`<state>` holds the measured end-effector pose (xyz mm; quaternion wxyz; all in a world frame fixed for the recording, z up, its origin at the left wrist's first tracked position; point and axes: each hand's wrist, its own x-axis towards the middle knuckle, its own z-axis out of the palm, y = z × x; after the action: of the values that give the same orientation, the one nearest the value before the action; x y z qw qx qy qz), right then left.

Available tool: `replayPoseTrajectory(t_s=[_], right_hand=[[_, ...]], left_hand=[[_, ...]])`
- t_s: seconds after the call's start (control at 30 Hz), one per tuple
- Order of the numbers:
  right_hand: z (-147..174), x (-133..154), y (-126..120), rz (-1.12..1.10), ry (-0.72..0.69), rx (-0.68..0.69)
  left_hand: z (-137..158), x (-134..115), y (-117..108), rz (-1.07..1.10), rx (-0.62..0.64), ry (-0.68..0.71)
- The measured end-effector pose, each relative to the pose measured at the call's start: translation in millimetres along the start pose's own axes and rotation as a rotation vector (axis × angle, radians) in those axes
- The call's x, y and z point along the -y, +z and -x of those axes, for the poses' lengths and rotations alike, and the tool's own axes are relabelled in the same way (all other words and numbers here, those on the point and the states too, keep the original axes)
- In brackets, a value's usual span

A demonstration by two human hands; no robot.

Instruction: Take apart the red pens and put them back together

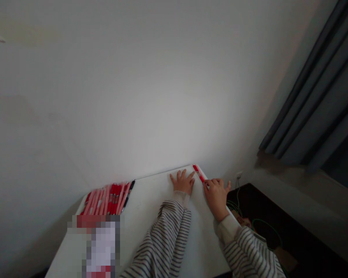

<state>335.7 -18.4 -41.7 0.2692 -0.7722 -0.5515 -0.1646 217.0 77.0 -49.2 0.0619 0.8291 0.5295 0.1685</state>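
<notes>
Near the back right corner of the white table point(159, 193) lies a slim red pen point(197, 173), with a paler strip along its right side. My right hand point(217, 195) is at its near end, thumb and forefinger closed on it, while the little finger sticks out to the side. My left hand point(183, 182) lies flat on the tabletop just left of the pen, fingers spread, its forefinger reaching close to the pen. Over by the back left edge is a row of pens point(107, 200), red, pink and a few black, laid side by side.
A pixelated patch point(101, 247) hides part of the table's left side. Behind the table rises a plain wall point(162, 96). Dark curtains point(316, 100) hang at the right. Below the right edge are a green cable point(268, 224) and a wall socket point(239, 175).
</notes>
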Motion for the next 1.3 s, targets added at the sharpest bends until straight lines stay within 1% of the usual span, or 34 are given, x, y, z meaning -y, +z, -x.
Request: replayPoseTrajectory(t_s=[0.07,0.17,0.27,0.37,0.47,0.6,0.73,0.9,0.97,1.07,1.17,1.3], right_hand=[[1,0,0,-0.004,-0.014,-0.016],[1,0,1,-0.043,-0.055,-0.013],[1,5,1,-0.13,-0.129,0.033],[2,15,0,-0.21,-0.192,0.075],[4,31,-5,-0.274,-0.255,0.12],[7,57,-10,-0.34,-0.366,0.227],[10,86,-9,-0.357,-0.472,0.356],[14,121,-1,-0.371,-0.542,0.433],[19,132,4,-0.371,-0.561,0.44],[28,142,11,-0.356,-0.541,0.369],[36,143,18,-0.383,-0.52,0.311],[39,139,23,-0.427,-0.532,0.314]], left_hand=[[2,2,-2,0.023,-0.026,-0.019],[10,7,-5,0.065,-0.1,-0.069],[24,14,-12,0.078,-0.157,-0.119],[42,24,-24,0.05,-0.179,-0.16],[60,36,-38,0.013,-0.165,-0.205],[82,58,-54,-0.042,-0.166,-0.286],[108,82,-62,-0.091,-0.213,-0.356],[141,104,-70,-0.155,-0.272,-0.428],[149,110,-72,-0.18,-0.29,-0.436],[156,113,-75,-0.207,-0.301,-0.421],[158,111,-77,-0.222,-0.287,-0.416],[158,108,-82,-0.244,-0.263,-0.387]])
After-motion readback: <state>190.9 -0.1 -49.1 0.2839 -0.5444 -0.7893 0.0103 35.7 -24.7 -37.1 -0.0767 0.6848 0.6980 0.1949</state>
